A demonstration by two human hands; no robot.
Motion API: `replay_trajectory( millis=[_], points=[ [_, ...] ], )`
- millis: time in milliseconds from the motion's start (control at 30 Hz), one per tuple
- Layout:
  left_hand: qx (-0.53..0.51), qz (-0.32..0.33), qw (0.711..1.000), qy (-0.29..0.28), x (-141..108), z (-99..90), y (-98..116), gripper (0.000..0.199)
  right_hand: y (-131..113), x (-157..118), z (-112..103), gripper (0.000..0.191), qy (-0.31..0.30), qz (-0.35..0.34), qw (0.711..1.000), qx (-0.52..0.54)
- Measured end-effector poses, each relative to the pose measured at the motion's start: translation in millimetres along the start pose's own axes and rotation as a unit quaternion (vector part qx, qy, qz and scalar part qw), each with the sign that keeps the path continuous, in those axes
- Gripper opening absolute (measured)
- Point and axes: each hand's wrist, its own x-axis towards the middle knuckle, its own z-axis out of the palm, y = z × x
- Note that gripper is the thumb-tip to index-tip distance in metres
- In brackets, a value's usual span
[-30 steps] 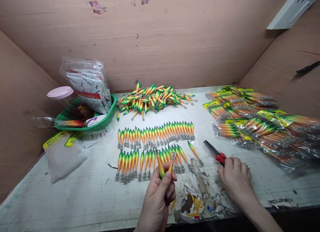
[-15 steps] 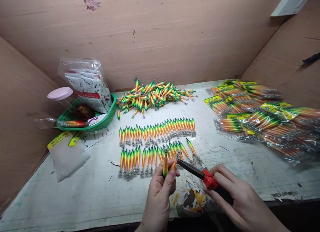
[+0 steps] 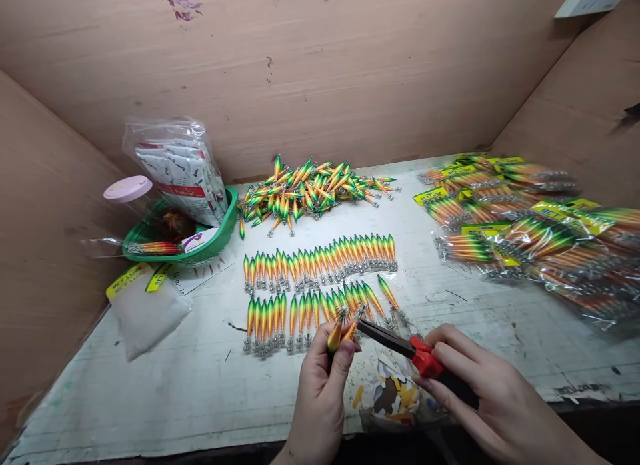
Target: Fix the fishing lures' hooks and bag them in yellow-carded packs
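Observation:
Two green-and-orange lures (image 3: 335, 336) are pinched between the thumb and fingers of my left hand (image 3: 323, 385), their hooked ends pointing up and away. My right hand (image 3: 480, 385) is closed around pliers with red and black handles (image 3: 425, 358). The dark jaws of the pliers reach left to the hook end of the right-hand lure; whether they grip it is too small to tell. Just beyond my hands lie two rows of similar lures (image 3: 320, 263), hooks toward me. Behind the rows is a loose pile of lures (image 3: 310, 190).
A green basket (image 3: 220, 235) at left holds plastic-wrapped packets (image 3: 183, 178) and a pink-lidded jar (image 3: 129, 189). In front of it lies a bag with a yellow header (image 3: 147, 315). Bagged lures (image 3: 540, 245) are heaped at right. Scraps (image 3: 395, 398) lie near the front edge. Board walls surround the table.
The whole view has shifted slightly. My left hand has tilted the two lures a little to the right. The pliers remain at the hook end of the right-hand lure.

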Motion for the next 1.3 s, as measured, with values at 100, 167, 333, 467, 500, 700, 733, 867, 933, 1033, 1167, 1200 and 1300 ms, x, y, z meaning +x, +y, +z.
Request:
replay_trajectory(
  millis=[100, 167, 333, 467, 500, 700, 733, 867, 933, 1033, 1167, 1200, 1300],
  points=[
    [0.022, 0.042, 0.999, -0.006, -1.0, 1.0, 0.4, 0.036, -0.9, -0.1, -1.3, 0.012, -0.002, 0.006, 1.0, 0.001],
    [0.022, 0.064, 0.998, -0.002, -1.6, 2.3, -0.7, 0.031, -0.8, -0.5, -1.1, 0.013, -0.005, 0.009, 1.0, 0.002],
    [0.014, 0.092, 0.996, 0.01, -1.2, 5.9, -1.5, 0.027, 2.5, -2.8, 3.1, 0.011, 0.007, -0.004, 1.0, -0.004],
    [-0.013, 0.081, 0.997, 0.017, -1.5, 6.2, -1.2, 0.029, 5.3, -3.2, 6.7, 0.008, 0.03, -0.033, 0.999, 0.001],
    [-0.019, 0.068, 0.997, 0.02, -1.7, 5.9, -1.3, 0.03, 5.8, -3.2, 7.4, 0.008, 0.029, -0.038, 0.999, 0.008],
    [-0.125, -0.06, 0.99, -0.008, -1.0, 4.7, 3.2, 0.042, 8.4, -6.3, 9.1, 0.011, 0.016, -0.017, 1.0, 0.014],
    [-0.143, -0.07, 0.987, -0.023, -0.1, 4.7, 4.8, 0.041, 8.8, -7.3, 8.5, 0.012, 0.01, -0.012, 1.0, 0.018],
    [-0.171, -0.071, 0.98, -0.072, 4.8, 3.8, 9.9, 0.035, 9.1, -11.0, 4.4, 0.012, 0.013, 0.004, 0.999, 0.036],
    [-0.172, -0.07, 0.979, -0.082, 6.4, 2.9, 10.8, 0.033, 8.7, -12.3, 1.6, 0.009, 0.029, 0.006, 0.999, 0.036],
    [-0.176, -0.073, 0.977, -0.093, 6.5, 2.5, 11.1, 0.036, 6.8, -13.6, -2.5, 0.007, 0.038, 0.003, 0.999, 0.033],
    [-0.158, -0.07, 0.98, -0.097, 2.8, 4.7, 13.0, 0.041, 1.3, -13.0, -4.6, 0.006, 0.026, -0.018, 0.999, 0.02],
    [-0.149, -0.069, 0.982, -0.094, 1.6, 5.3, 13.5, 0.039, -0.5, -12.2, -4.2, 0.006, 0.024, -0.025, 0.999, 0.019],
    [-0.136, -0.062, 0.985, -0.09, -1.1, 6.2, 14.0, 0.034, -6.4, -8.3, -1.0, 0.005, 0.033, -0.033, 0.999, 0.013]
  ],
)
